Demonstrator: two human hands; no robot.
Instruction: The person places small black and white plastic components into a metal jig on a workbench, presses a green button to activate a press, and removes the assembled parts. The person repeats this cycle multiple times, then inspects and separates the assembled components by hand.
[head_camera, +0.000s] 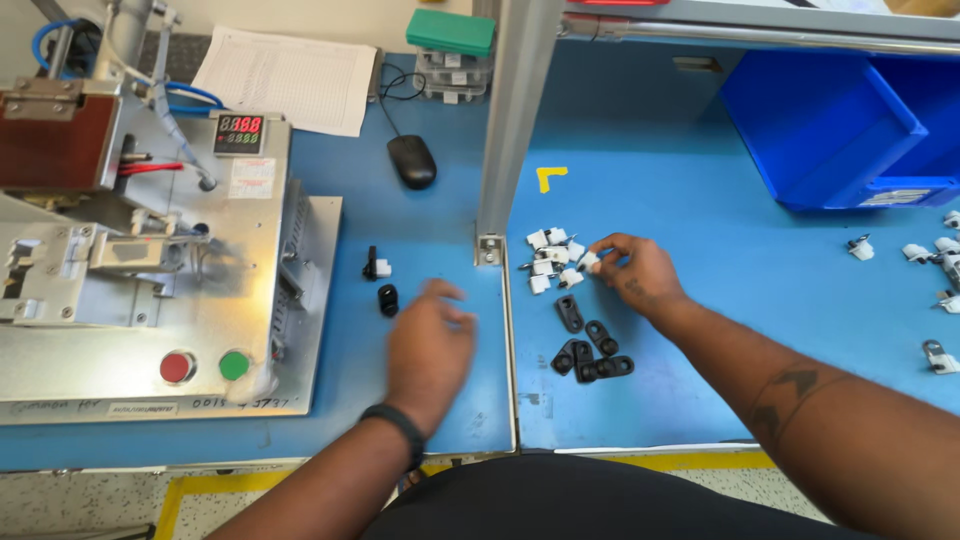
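Right hand (640, 272) is on the small white clips (553, 258), fingertips pinching one at the right edge of the pile, mid-table just right of the grey upright post (515, 120). Black clips (590, 350) lie in a loose cluster just near of the white pile, near the right forearm. Left hand (432, 345) hovers palm-down over the blue table (650, 180), motion-blurred, fingers loosely curled, holding nothing that I can see. Just left of it: a single black clip (388, 299) and a black-and-white assembled piece (376, 265). Further left, metal fixture (150, 290) with red button (177, 367) and green button (234, 365). Far side: mouse (412, 160), paper sheet (288, 78), blue bin (830, 120). More white clips at right edge (925, 255).
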